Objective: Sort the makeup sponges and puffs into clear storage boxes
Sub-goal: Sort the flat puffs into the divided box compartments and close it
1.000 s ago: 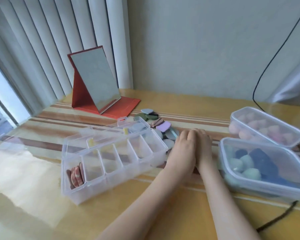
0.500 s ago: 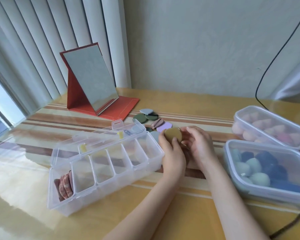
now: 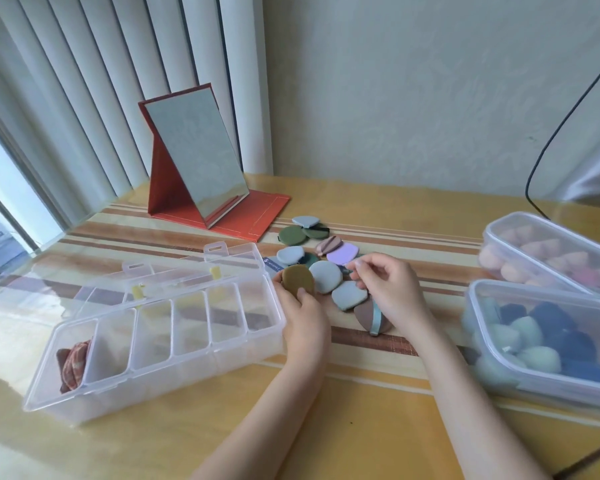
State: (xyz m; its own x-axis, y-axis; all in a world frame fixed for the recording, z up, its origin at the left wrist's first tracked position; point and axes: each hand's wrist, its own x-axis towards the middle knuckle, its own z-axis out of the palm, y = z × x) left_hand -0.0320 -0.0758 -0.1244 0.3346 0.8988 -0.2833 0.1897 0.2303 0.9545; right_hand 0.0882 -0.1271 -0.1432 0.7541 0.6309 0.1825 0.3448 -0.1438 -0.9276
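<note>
The left hand (image 3: 303, 320) pinches an olive-brown round puff (image 3: 298, 279) between thumb and fingers, holding it upright just beside the right end of the clear divided box (image 3: 153, 344). That box sits open toward the counter's (image 3: 361, 427) left side, its lid laid back behind it; the leftmost compartment holds a few reddish-brown puffs (image 3: 73, 363), and the other compartments look bare. The right hand (image 3: 387, 289) hovers over the loose pile of puffs (image 3: 326, 268) in the middle of the counter, fingers curled with fingertips drawn close together; whether they pinch anything I cannot tell. The pile includes pale blue-grey, dark green, lilac and mauve flat puffs, some overlapping, and a brown one with a blue strap (image 3: 374, 315) lies nearest the front, partly under the right wrist. At the counter's right edge stand two lidded clear boxes: the nearer box (image 3: 541, 344) holds mint and navy sponges, the farther box (image 3: 551, 258) holds pink and peach ones. A folding mirror (image 3: 196, 161) on an orange-red stand sits toward the back edge, close to the vertical blinds (image 3: 101, 81). A black cable (image 3: 551, 133) runs down the wall at the right.
</note>
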